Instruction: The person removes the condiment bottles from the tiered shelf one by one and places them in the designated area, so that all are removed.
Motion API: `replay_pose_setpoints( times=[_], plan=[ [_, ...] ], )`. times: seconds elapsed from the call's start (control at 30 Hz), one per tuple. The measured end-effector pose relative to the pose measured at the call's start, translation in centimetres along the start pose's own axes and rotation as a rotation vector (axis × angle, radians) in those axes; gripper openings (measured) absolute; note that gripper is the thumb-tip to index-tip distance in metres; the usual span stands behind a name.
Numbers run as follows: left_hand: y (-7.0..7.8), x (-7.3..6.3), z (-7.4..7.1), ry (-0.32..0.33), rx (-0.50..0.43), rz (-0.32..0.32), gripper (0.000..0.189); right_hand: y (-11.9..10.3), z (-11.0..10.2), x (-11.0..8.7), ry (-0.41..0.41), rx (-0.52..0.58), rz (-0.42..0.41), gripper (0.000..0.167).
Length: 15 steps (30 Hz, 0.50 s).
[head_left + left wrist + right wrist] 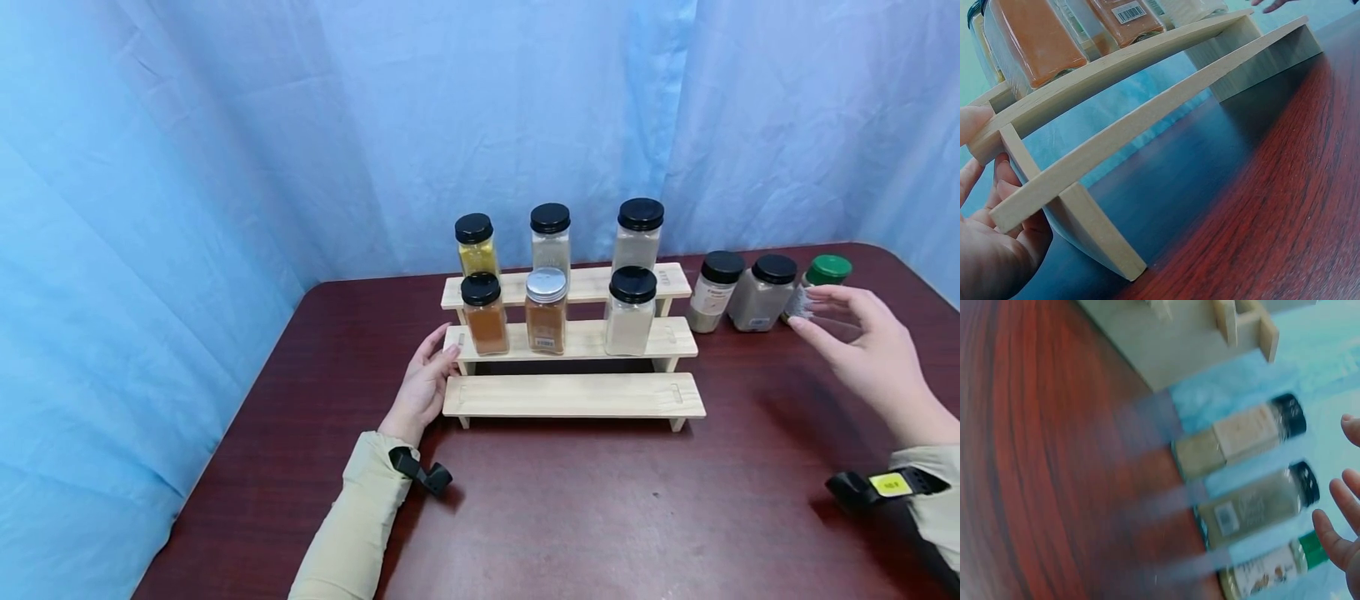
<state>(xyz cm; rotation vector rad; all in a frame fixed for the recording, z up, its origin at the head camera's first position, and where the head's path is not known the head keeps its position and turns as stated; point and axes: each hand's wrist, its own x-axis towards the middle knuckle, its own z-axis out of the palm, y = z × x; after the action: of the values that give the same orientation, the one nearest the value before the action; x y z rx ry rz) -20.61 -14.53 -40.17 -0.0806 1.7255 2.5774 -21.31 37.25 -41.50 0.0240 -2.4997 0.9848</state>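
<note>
A three-step wooden spice rack (577,396) stands on the table, with jars on its top and middle shelves. My left hand (423,383) holds its left end; in the left wrist view the thumb lies on the middle shelf (1110,75) and fingers curl below. My right hand (873,350) hovers before a green-lidded jar (828,268), partly covering it, fingers spread. Two black-lidded jars stand beside that one: a labelled jar (712,296) and a grey jar (761,296). In the right wrist view, a gap shows between the fingers (1333,540) and thumb.
On the middle shelf are an orange-brown jar (486,325), a silver-lidded jar (546,321) and a whitish jar (630,325). Behind them are a yellow jar (477,250) and two pale jars. A blue curtain (465,125) hangs behind the dark red table (570,508).
</note>
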Motion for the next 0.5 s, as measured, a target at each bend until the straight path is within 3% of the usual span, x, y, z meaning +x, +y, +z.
replay_pose_setpoints(
  times=[0.1,0.2,0.4,0.5],
  plan=[
    [0.0,0.0,0.0,0.000,-0.003,-0.001,0.054,0.9,0.8,0.2,0.006,0.008,-0.025,0.053],
    [0.1,0.0,0.1,-0.003,0.002,-0.004,0.054,0.2,1.1,0.0,0.002,0.052,-0.072,0.052],
    [0.2,-0.1,0.1,-0.014,0.010,0.002,0.054,-7.2,0.0,-1.6,-0.042,0.229,-0.144,0.044],
    [0.1,-0.2,0.1,-0.012,0.007,0.007,0.054,-9.9,-0.3,-2.2,-0.059,0.258,-0.171,0.043]
  ],
)
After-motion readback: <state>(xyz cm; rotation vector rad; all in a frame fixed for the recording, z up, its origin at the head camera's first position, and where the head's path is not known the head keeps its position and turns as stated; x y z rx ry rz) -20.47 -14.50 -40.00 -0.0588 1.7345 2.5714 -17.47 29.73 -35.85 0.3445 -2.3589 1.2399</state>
